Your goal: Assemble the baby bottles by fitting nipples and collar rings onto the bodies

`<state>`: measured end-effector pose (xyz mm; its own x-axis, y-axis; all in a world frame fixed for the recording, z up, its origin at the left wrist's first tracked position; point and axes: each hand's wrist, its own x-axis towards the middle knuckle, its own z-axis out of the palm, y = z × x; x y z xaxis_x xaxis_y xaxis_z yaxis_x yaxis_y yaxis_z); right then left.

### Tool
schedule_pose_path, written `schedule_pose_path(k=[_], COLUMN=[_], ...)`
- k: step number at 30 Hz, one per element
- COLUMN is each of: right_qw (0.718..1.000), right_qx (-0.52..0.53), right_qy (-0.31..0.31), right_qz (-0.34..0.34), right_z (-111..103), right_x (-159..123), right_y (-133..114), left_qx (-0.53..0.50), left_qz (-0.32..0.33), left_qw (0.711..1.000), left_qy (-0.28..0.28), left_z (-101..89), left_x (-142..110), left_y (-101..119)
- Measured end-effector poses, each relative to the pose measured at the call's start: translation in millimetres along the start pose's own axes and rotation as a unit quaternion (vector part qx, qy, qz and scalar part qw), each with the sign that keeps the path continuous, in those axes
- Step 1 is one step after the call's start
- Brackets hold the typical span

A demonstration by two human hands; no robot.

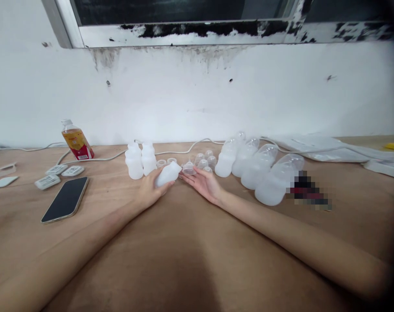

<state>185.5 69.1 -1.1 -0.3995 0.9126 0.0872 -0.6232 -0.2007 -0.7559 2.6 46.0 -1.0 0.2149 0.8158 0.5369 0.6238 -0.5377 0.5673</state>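
Head view: toward the far edge of the surface [180,247], your left hand [148,190] clamps a tilted bottle [168,173], right hand [208,185] holds a teat [189,168]; keep rims square.

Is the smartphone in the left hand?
No, the left hand holds a white baby bottle, while the smartphone lies on the wooden tabletop.

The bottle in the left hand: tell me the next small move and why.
Probably bring the clear teat-like piece, which the right hand seems to hold, to the mouth of the bottle. The left hand grips it tilted, its neck toward that piece, with no clear cover showing on it, whereas the bottles on the right wear clear covers.
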Motion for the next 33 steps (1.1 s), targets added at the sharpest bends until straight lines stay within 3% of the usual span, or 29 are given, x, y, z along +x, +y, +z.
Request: schedule_pose_path(k=[6, 13, 21, 24, 29, 33], right_qw=[0.999, 0.999, 0.994, 0.98, 0.919, 0.898], right_qx=[0.023, 0.022, -0.09, -0.185, -0.364, -0.412], right_qy=[-0.036, -0.024, -0.012, -0.032, -0.123, -0.121], right_qz=[0.011, 0.01, -0.059, -0.072, -0.09, -0.095], right_z=[-0.1, -0.8, 3.5, 2.7, 2.0, -2.6], right_x=[0.8, 0.9, -4.1, -8.9, -20.2, -24.8], right_y=[0.6, -1.4, 3.2, -2.2, -18.1, -17.4], left_qx=[0.007, 0.003, 0.021, 0.018, 0.002, 0.007], left_qz=[-0.018, -0.02, 0.023, 0.034, 0.051, 0.09], left_qw=[1.0, 1.0, 0.999, 0.998, 0.993, 0.986], left_qy=[-0.008, -0.001, -0.032, -0.048, -0.105, -0.138], left_z=[1.0, 2.2, -1.4, -4.8, -12.7, -16.8], left_x=[-0.8, -0.1, -3.2, -3.6, -2.9, -3.5], left_y=[-4.6, -6.3, 3.2, 3.2, 0.5, 1.7])
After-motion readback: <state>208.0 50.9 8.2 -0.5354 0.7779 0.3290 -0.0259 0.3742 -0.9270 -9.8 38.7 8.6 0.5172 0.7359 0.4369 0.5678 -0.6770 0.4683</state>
